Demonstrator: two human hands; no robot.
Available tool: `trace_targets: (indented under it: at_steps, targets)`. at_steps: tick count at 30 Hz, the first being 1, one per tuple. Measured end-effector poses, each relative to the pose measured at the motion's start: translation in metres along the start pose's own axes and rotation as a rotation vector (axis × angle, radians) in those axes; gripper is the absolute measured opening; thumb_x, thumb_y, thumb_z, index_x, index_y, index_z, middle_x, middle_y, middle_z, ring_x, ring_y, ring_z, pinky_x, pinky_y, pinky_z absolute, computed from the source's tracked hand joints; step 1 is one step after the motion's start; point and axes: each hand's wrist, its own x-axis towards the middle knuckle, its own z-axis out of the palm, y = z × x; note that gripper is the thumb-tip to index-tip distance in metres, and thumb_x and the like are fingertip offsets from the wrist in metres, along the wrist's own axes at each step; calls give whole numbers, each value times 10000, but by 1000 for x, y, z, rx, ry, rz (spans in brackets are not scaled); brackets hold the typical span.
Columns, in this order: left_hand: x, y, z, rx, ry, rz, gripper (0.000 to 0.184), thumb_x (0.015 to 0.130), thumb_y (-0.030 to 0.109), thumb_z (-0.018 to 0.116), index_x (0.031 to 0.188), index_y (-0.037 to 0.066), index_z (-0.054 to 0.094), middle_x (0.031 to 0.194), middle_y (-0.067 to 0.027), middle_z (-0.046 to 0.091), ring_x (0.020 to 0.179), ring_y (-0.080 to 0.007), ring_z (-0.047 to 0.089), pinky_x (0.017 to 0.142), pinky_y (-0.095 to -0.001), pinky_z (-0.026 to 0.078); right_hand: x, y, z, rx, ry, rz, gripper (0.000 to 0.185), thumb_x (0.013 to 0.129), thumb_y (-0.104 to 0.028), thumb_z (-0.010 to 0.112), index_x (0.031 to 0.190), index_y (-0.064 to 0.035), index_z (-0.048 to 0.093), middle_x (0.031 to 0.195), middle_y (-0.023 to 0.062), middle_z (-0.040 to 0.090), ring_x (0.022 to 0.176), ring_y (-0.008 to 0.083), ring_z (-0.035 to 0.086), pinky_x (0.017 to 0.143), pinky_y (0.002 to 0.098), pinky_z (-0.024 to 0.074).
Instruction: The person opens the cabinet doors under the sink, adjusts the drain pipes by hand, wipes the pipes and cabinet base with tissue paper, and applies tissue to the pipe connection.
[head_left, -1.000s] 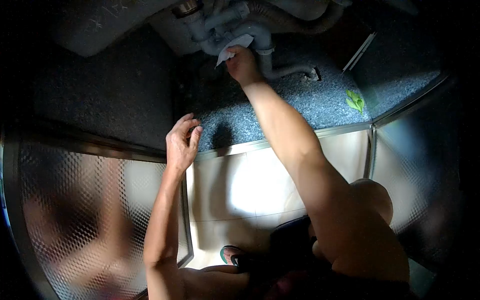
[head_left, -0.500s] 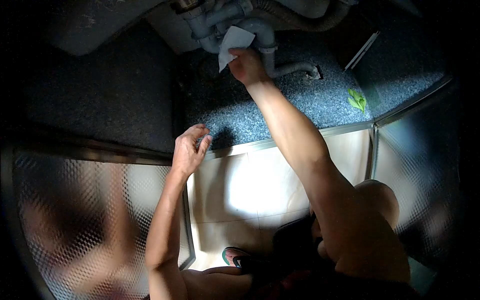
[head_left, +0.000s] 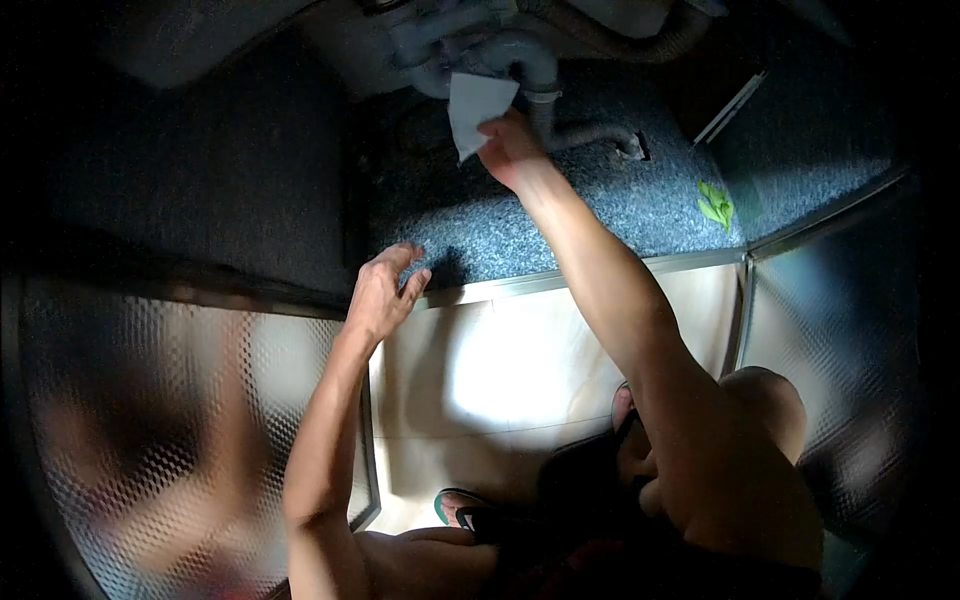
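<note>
My right hand (head_left: pixel 510 148) is closed on a white sheet (head_left: pixel 480 108), which looks like paper or thin cloth, gripped at its right edge. The sheet hangs in front of grey drain pipes (head_left: pixel 525 58) and hides part of them. Whether it touches the pipes I cannot tell. Over the front edge of the speckled blue-grey cabinet floor (head_left: pixel 620 215), my left hand (head_left: pixel 385 292) has its thumb and fingers apart, with nothing between them.
Green leaves (head_left: pixel 715 205) lie at the right of the cabinet floor. Two thin white sticks (head_left: pixel 730 108) lean behind them. Textured glass doors stand at left (head_left: pixel 170 420) and right (head_left: pixel 800 330). A metal strip (head_left: pixel 500 288) edges the cabinet above the floor tiles.
My right hand has drawn the white sheet down and slightly right, away from the pipe bend, and more of the sheet shows. My left hand has shifted a little right and down.
</note>
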Motion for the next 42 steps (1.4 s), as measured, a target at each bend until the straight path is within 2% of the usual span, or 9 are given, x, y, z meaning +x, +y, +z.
trace_targets:
  at_steps: [8, 16, 20, 24, 26, 28, 33, 38, 42]
  targets:
    - [6, 27, -35, -857, 318, -268, 834, 861, 522, 598, 1421, -21, 304, 1214, -186, 551, 1036, -235, 587, 808, -334, 512, -89, 19, 46, 50, -454, 377, 540, 694, 131, 447, 1228, 63, 490, 1239, 214, 535, 1171, 350, 517, 1052, 505, 382]
    - [-7, 28, -57, -1029, 467, -65, 402, 926, 343, 590, 1154, 13, 600, 982, -54, 636, 896, -141, 600, 793, -313, 509, -103, 35, 61, 28, -528, 607, 376, 868, -49, 506, 1235, 31, 518, 1208, 160, 586, 1118, 265, 571, 1012, 442, 421]
    - [-15, 30, -71, -1148, 560, -128, 308, 946, 280, 561, 1136, 39, 597, 1035, -55, 644, 939, -166, 614, 860, -355, 497, -105, 36, 60, 70, -485, 526, 471, 951, -341, 437, 1259, 6, 521, 1217, 134, 593, 1118, 237, 566, 986, 378, 426]
    - [-16, 32, -75, -1177, 587, -180, 340, 953, 281, 546, 1187, 35, 559, 1086, -78, 636, 992, -191, 618, 862, -380, 510, -108, 26, 75, 30, -434, 486, 443, 954, -324, 477, 1256, -5, 527, 1223, 137, 582, 1139, 231, 549, 1000, 393, 414]
    - [-16, 34, -73, -1137, 597, -269, 357, 963, 272, 524, 1201, 8, 550, 1063, -112, 636, 936, -196, 638, 807, -370, 553, -114, 27, 85, -408, -429, 102, 371, 937, -275, 546, 1205, -19, 575, 1175, 107, 615, 1087, 193, 572, 957, 364, 438]
    - [-16, 33, -69, -1180, 593, -273, 350, 968, 266, 512, 1199, 5, 547, 1061, -111, 634, 934, -191, 634, 806, -359, 546, -117, 35, 90, -624, -528, -107, 241, 872, -95, 633, 1091, 7, 634, 927, 63, 666, 801, 117, 623, 738, 253, 510]
    - [-11, 33, -55, -1363, 443, -206, 336, 997, 302, 426, 1158, 29, 537, 1068, -88, 624, 974, -181, 603, 871, -334, 477, -144, 68, 102, -831, -409, -198, 379, 833, -75, 681, 1165, -15, 510, 764, 62, 600, 698, 106, 606, 547, 239, 497]
    - [-13, 63, -37, -1369, 276, -174, 430, 992, 333, 434, 1293, 30, 481, 1244, -100, 551, 1118, -208, 550, 1000, -343, 399, -100, 68, 56, -786, -167, -128, 170, 897, -30, 523, 1054, 10, 575, 870, 85, 654, 723, 150, 623, 657, 295, 522]
    - [-15, 80, -43, -924, 222, -176, 463, 959, 327, 523, 1324, 46, 482, 1308, -106, 522, 1168, -217, 533, 973, -337, 443, -43, 18, 9, -259, 12, -126, 227, 941, -104, 502, 1160, -48, 489, 1125, 122, 555, 1055, 249, 577, 938, 381, 493]
